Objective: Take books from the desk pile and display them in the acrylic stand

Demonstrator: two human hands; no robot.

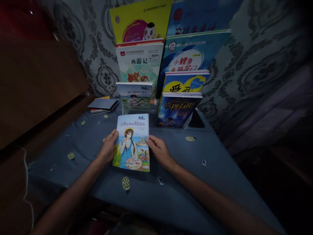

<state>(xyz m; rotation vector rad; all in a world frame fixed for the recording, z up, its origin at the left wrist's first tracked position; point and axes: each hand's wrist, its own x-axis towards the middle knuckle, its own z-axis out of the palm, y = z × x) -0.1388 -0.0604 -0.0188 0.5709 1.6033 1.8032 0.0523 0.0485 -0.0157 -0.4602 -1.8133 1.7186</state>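
A paperback book (132, 143) with a braided-hair girl in blue overalls on its cover is held upright, cover facing me, over the table. My left hand (109, 146) grips its left edge, with the fingers partly hidden behind it. On the opposite edge, my right hand (158, 148) holds it with the thumb near the front. Just behind stands a book with a grey-blue cover (137, 98) in a clear stand. To its right, a dark blue book (176, 110) leans at the front of another column of books.
Behind are a white-topped book (139, 62), a yellow book (140, 21), a teal book (193, 52) and a yellow-and-blue book (187, 81). A small stack of books (103, 104) lies at the back left. A black flat object (196, 119) rests at right on the blue tablecloth (190, 182).
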